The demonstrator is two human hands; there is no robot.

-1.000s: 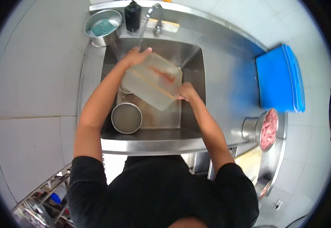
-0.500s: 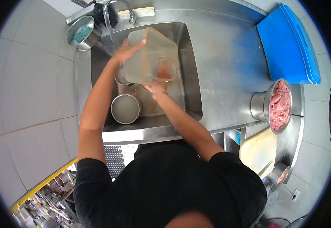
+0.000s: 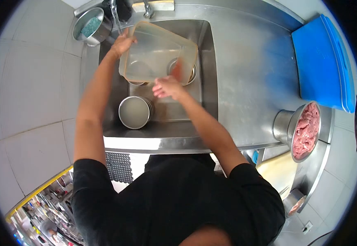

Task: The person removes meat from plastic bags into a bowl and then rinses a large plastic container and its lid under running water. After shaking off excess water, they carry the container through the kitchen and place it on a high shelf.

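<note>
– Where's the tub (image 3: 158,47), and how will it handle?
– Over the sink (image 3: 209,82); probably light, stiff, slippery. Best held by 2 opposite rims. Left hand (image 3: 122,44) pinches its left rim; right hand's (image 3: 169,87) fingers look bent, grip unclear

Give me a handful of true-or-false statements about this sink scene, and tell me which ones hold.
1. The left hand holds the clear plastic container near its rim. True.
2. The blue box stands inside the sink. False: it is to the right of the sink.
3. The metal bowl contains pink meat. True.
4. The green pad is in the right hand. False: it lies in a metal pot.
</note>
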